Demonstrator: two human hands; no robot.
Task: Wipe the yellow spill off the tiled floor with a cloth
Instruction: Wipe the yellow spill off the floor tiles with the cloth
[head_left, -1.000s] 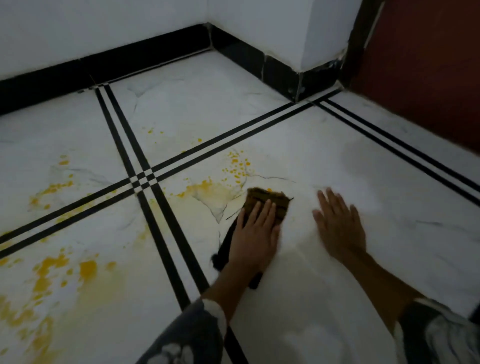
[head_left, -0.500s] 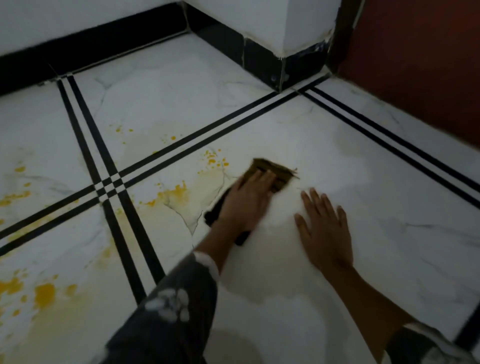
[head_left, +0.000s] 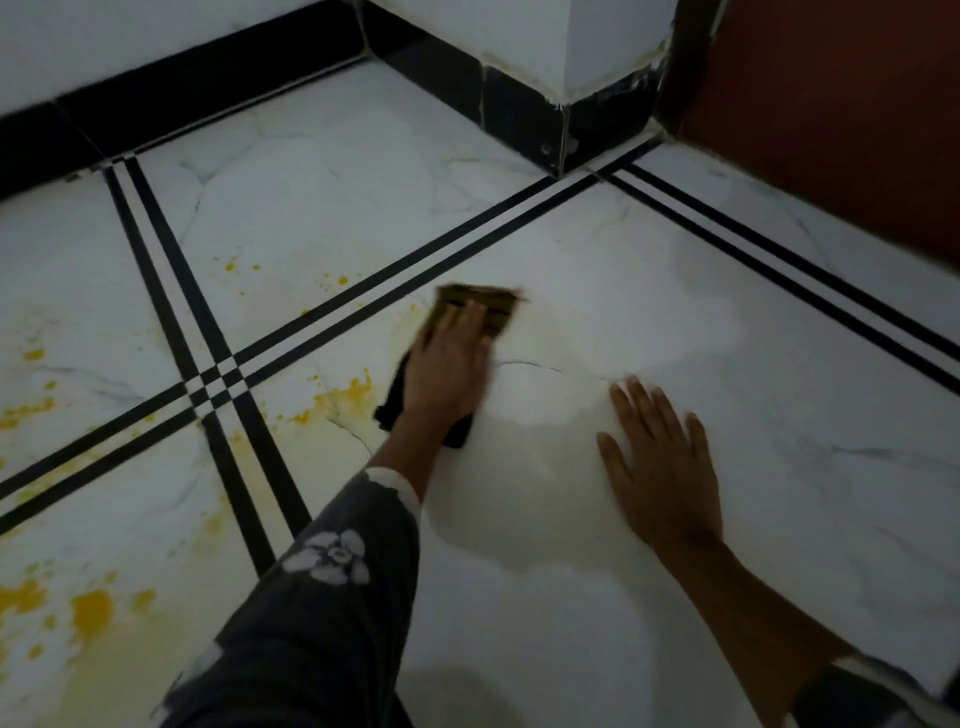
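My left hand (head_left: 447, 364) presses flat on a dark cloth (head_left: 496, 306) with a yellow-brown stained far end, on a white marble tile close to the double black stripes. Yellow spill (head_left: 348, 392) lies just left of the cloth, with small drops (head_left: 231, 266) beyond the stripes and bigger blotches (head_left: 91, 608) at the lower left. My right hand (head_left: 662, 467) rests flat on the tiled floor (head_left: 779, 467) to the right of the cloth, fingers spread. The picture is blurred by motion.
A black skirting board (head_left: 208, 78) runs under white walls at the back. A wall corner (head_left: 566, 119) juts out at the upper middle, and a dark red door (head_left: 831, 104) stands at the upper right. A wet sheen (head_left: 519, 519) covers the tile between my hands.
My left hand has pushed the cloth forward, away from me and toward the double stripes, over the yellow drops there. My right hand stays planted on the floor. The view has shifted.
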